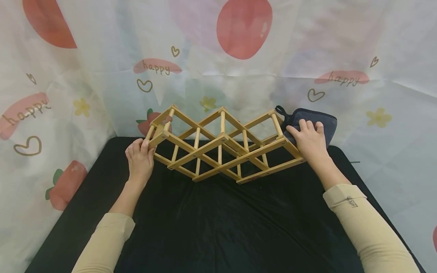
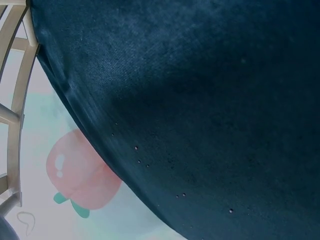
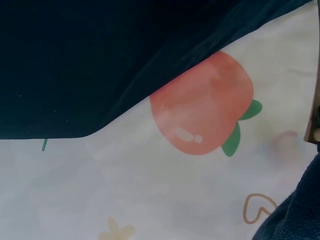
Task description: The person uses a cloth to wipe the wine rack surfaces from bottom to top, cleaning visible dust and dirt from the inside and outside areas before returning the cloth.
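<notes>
A light wooden lattice rack (image 1: 222, 142) of crossed slats and round dowels stretches between both hands over the black-covered table. My left hand (image 1: 140, 157) grips its left end, thumb and fingers around the end slats. At the other end, my right hand (image 1: 308, 140) holds a folded dark blue-grey cloth (image 1: 326, 123) with a black hanging loop, pressed close against the rack's end slats. Part of the cloth (image 3: 292, 215) fills the lower right corner of the right wrist view. Slats of the rack (image 2: 20, 95) run down the left edge of the left wrist view.
The table (image 1: 218, 227) is draped in black fabric, with small specks on it in the left wrist view. Behind and beside it hangs a pale curtain (image 1: 259, 91) printed with fruit, flowers, hearts and "happy".
</notes>
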Demonstrator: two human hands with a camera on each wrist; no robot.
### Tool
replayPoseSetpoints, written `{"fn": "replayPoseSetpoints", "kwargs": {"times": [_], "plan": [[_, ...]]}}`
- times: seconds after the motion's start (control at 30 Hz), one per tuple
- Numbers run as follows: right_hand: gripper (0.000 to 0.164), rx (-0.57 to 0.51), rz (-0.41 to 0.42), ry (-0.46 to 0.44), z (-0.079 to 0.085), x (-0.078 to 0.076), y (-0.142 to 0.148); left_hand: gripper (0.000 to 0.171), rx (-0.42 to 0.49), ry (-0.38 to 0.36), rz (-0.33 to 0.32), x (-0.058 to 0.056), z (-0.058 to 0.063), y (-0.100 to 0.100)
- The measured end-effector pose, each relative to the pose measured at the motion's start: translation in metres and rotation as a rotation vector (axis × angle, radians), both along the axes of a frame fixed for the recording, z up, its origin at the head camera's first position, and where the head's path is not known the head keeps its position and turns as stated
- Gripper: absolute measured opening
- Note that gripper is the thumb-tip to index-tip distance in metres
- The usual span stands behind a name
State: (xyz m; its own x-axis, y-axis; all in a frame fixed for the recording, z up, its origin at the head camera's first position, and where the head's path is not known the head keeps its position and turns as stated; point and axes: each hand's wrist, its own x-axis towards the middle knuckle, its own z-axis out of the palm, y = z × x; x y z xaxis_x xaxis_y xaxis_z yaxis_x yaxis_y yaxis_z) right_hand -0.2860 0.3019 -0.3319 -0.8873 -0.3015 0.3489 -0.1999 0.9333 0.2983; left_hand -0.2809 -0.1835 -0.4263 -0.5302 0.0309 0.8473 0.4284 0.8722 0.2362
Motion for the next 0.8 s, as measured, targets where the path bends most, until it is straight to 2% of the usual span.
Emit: {"fn": "replayPoseSetpoints", "kwargs": {"times": [0.1,0.27,0.37,0.5,0.7,0.8], "plan": [[0.049,0.019,0.047,0.046,-0.001,-0.001,0.001,0.037,0.006,0.000,-0.003,0.000,0.000,0.000],[0.046,0.020,0.228,0.286,-0.006,-0.008,0.004,0.036,0.017,-0.008,-0.002,0.000,0.000,0.001],[0.044,0.012,0.278,0.360,-0.007,-0.010,0.005,0.036,0.014,-0.007,0.000,0.000,-0.001,0.001],[0.045,0.016,0.225,0.275,-0.005,-0.008,0.004,0.036,0.012,-0.001,0.005,-0.001,-0.001,0.001],[0.051,0.026,0.044,0.029,0.000,-0.001,0.002,0.037,0.009,-0.010,0.006,-0.001,-0.001,0.001],[0.057,0.023,0.014,-0.019,-0.001,0.000,0.002,0.034,0.004,-0.017,0.006,-0.001,-0.002,0.001]]}}
